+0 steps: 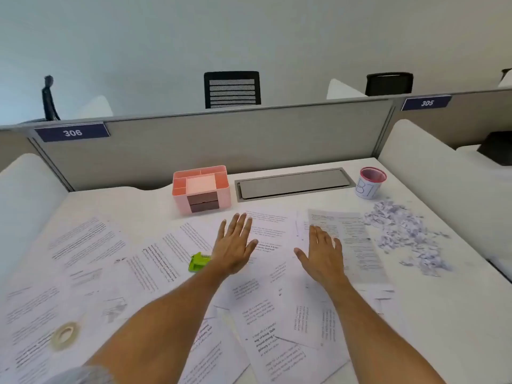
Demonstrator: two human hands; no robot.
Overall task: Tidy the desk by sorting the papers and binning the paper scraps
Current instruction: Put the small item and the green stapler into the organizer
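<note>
Head view, looking down over a white desk [432, 322] strewn with printed papers [155, 267]. Nearest, at lower left, a roll of clear tape [64, 335] lying flat on the sheets. Overlapping pages fanned at all angles from the near edge up through the middle, some with bold headings, most too blurred to read. Two bare forearms reaching out from the bottom edge over the spread. Left hand [235, 244] flat, fingers straight and slightly spread, palm down over a sheet near the centre, gripping nothing. Right hand [320, 255] likewise flat, fingers together, thumb out wide, over the edge of a page at right centre; nothing held; contact with the paper not certain for either. Small green clip-like gadget [198, 261] just beside the left wrist, lying on the papers. Further right, heap of white paper scraps [407, 236] scattered on bare desk, just past the rightmost sheet. Beyond the hands, pink desk organiser [201, 189] with small brown drawers, upright. To its right, grey cable hatch [293, 184] set flush in the desk. At far right, small white bin [369, 183] with a red rim and hand-lettering, upright, near the scraps. Behind, grey partition [221, 139] carrying number plates 306 [72, 132] and 305 [426, 102]; black chair backs [232, 89] above it against a pale wall.
</note>
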